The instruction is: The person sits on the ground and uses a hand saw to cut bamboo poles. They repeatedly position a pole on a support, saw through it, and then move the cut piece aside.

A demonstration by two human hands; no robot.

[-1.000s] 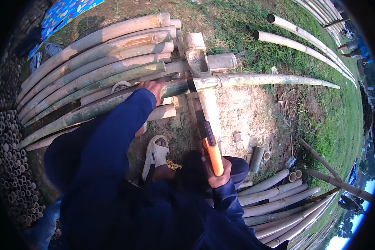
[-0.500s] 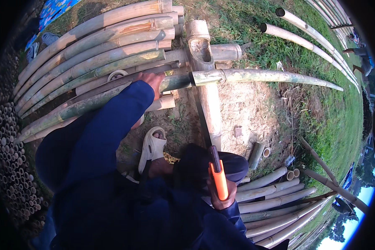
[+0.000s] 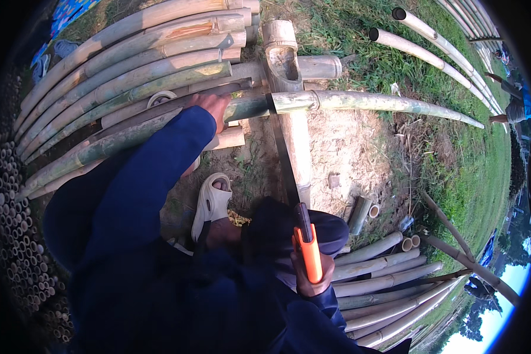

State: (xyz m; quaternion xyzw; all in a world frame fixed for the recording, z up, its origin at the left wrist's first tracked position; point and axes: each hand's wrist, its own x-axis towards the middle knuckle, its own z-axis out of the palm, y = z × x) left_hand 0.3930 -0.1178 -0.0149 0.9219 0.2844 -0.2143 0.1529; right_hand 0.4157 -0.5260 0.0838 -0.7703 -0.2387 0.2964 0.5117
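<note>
A long greenish bamboo pole runs across the view, resting over a thick pale bamboo support with a notch cut near its far end. My left hand is closed over the pole, left of the support. Down near my knee, my right hand grips a handsaw by its orange handle. Its long dark blade stretches away from me and meets the pole just right of my left hand. How deep the blade sits cannot be made out.
Several bamboo poles are stacked at far left, above many stacked cut ends. More poles lie at lower right, near a short bamboo offcut. Two poles lie on the grass. Another person is at the right edge.
The whole view has shifted slightly. Both hands keep their grips, and the blade stays across the pole with little visible movement. The person at the right edge shows more.
</note>
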